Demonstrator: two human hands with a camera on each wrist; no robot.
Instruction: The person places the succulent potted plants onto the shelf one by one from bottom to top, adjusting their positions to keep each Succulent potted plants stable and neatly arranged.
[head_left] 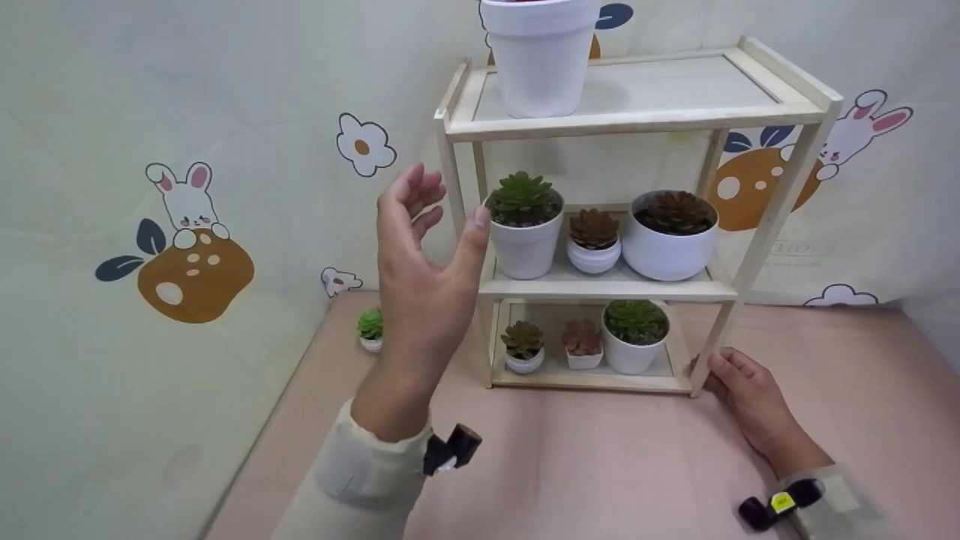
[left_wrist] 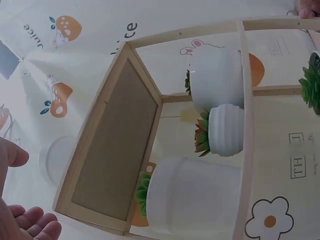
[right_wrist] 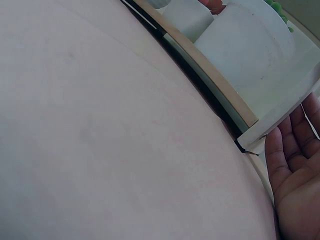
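A three-tier wooden shelf (head_left: 585,289) stands on the pink surface. My left hand (head_left: 427,262) is raised beside its left side, fingers loosely bent, thumb apart and nothing held; in the head view the thumb overlaps the post near a green succulent pot (head_left: 525,244). My right hand (head_left: 754,405) holds the foot of the front right post, thumb in front and fingertips reaching behind. The right wrist view shows those fingers (right_wrist: 276,150) against the post's lower end. A tall white pot (head_left: 544,67) stands on the top tier, its plant mostly cut off by the frame.
The middle tier also bears a small brown succulent (head_left: 594,240) and a wide white pot (head_left: 670,244). Several potted succulents, among them a green one (head_left: 634,345), stand on the bottom tier. A tiny green plant (head_left: 370,330) is left of the shelf, near the printed backdrop (head_left: 285,195).
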